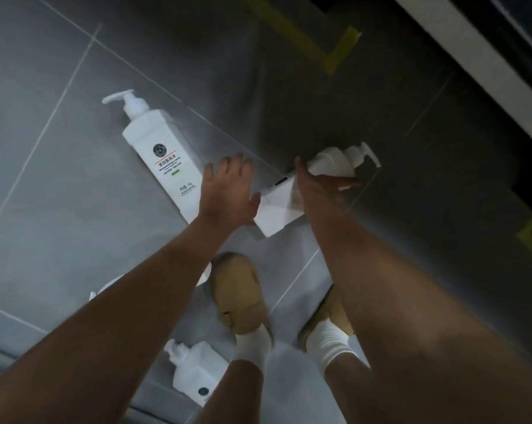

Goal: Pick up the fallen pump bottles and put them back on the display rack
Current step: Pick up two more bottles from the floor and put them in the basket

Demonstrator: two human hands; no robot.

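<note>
Looking down at a grey tiled floor (60, 185) with white pump bottles lying flat. Left hand (228, 191) open, fingers spread, hovering over the bottom end of the labelled bottle (164, 157) — pump pointing up and away. Right hand (323, 185) reaching onto a second bottle (281, 206), fingers curling round its neck near the pump; too blurry to tell whether that grip is closed tight. A third bottle (194, 371) lying by the feet, close to the tan shoes (238, 295) and white socks (330, 344). Strips of yellow tape (335, 56) stuck on the floor farther off.
</note>
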